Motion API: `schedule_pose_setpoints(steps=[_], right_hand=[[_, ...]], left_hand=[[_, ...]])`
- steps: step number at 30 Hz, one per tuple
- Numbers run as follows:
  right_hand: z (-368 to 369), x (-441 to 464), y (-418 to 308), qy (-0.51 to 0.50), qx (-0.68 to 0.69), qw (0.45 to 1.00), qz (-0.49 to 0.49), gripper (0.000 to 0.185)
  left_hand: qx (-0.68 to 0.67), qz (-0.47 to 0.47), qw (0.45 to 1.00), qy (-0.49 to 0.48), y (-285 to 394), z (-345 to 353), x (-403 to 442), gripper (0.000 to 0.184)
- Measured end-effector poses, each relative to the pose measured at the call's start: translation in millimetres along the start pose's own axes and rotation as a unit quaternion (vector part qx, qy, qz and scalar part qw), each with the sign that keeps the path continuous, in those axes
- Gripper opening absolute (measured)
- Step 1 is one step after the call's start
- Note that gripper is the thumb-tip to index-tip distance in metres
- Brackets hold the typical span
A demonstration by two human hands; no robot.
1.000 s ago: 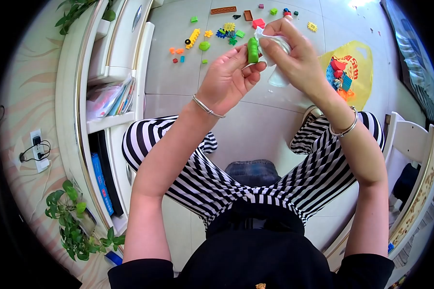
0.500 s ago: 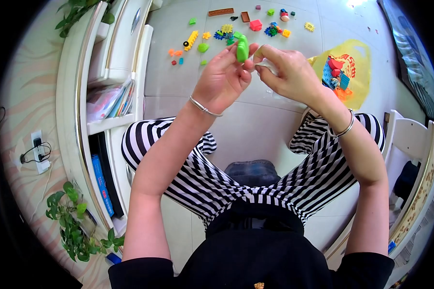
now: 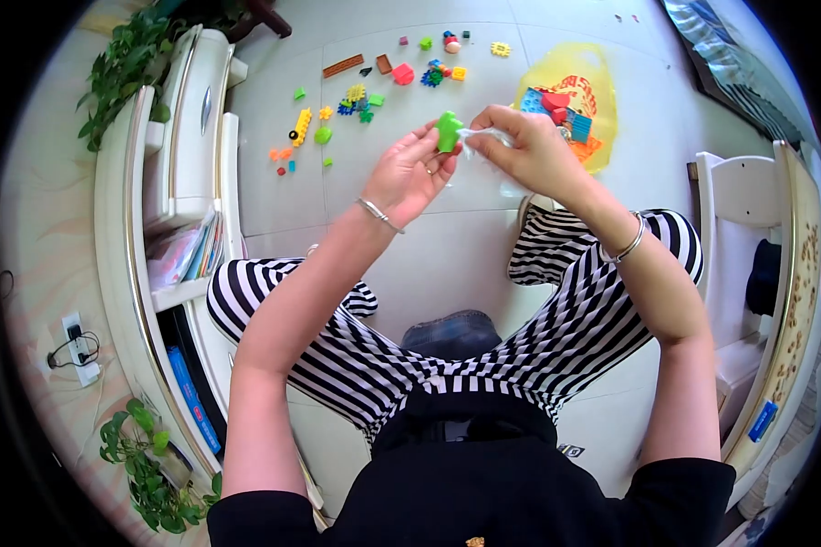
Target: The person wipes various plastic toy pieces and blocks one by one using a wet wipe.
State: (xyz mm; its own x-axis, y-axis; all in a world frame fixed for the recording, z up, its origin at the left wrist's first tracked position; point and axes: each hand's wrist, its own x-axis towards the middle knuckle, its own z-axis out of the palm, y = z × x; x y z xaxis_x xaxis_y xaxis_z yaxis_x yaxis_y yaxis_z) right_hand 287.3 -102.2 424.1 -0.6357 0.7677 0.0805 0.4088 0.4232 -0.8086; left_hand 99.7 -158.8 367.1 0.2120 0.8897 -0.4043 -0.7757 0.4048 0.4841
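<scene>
A bright green toy piece (image 3: 448, 132) is pinched between the thumb and fingers of my left hand (image 3: 412, 175). My right hand (image 3: 529, 150) is closed on a thin white wipe (image 3: 488, 144), whose tip touches the right side of the green piece. Part of the wipe hangs below my right fingers. On the floor beyond my hands lie a yellow toy piece with a black wheel (image 3: 301, 128), a red block (image 3: 403, 75), a brown strip (image 3: 343, 67) and several small coloured pieces.
To the right of my hands, a yellow plastic bag (image 3: 597, 80) lies on the floor with coloured pieces on it. A white cabinet (image 3: 119, 228) stands at the left, a white chair (image 3: 743, 193) at the right. A dark seat (image 3: 452, 335) shows between my legs.
The view has turned, so the room appears shifted and tilted. The green piece has been rotated in my left hand and shows a broader side. The wipe has come back against it.
</scene>
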Motion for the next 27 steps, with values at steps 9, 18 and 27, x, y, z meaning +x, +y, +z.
schedule_pose_setpoints(steps=[9,18,27], right_hand=[[-42.3,-22.4,96.8,0.168,0.056,0.974,0.143,0.027],[-52.0,-32.3,116.4,0.191,0.164,0.939,0.234,0.032],[-33.9,-12.2,90.5,0.170,0.272,0.923,0.211,0.018]], left_hand=[[0.030,-0.021,0.999,0.025,-73.0,60.7,97.3,0.026],[0.084,-0.074,0.993,0.043,-92.5,89.4,107.2,0.023],[0.104,0.018,0.994,0.014,-65.0,67.1,91.6,0.015]])
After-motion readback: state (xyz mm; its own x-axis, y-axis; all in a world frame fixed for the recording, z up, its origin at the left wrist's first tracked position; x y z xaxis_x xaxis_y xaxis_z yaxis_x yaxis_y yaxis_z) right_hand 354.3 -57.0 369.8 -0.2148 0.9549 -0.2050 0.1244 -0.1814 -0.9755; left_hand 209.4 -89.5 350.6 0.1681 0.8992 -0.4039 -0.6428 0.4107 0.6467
